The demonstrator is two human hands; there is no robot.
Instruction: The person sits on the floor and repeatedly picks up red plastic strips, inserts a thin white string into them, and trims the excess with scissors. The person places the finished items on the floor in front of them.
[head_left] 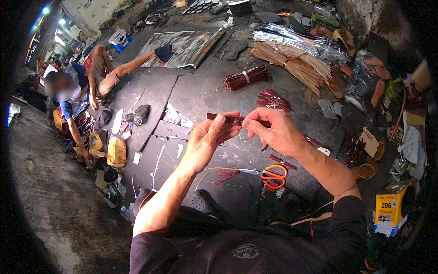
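In front of me, at the middle of the view, my left hand [207, 137] holds a short dark red strip [218, 117] between thumb and fingers. My right hand [276, 130] pinches at the right end of it, where a small shiny spot shows; its exact shape is too small to make out. Just beyond my right hand lies a loose pile of dark red strips [273, 99]. Farther back is a bundle of similar strips [247, 78], tied with a white band. Orange-handled scissors [273, 176] rest on the dark floor mat [191, 98] below my hands, beside a few red strips [226, 175].
At left another person [75, 86] sits on the floor, one leg stretched onto a patterned sheet [182, 48]. Nearby stands a yellow jug [117, 152]. Tan strips [292, 64] lie bundled at the back right. A yellow can [391, 208] is at the lower right.
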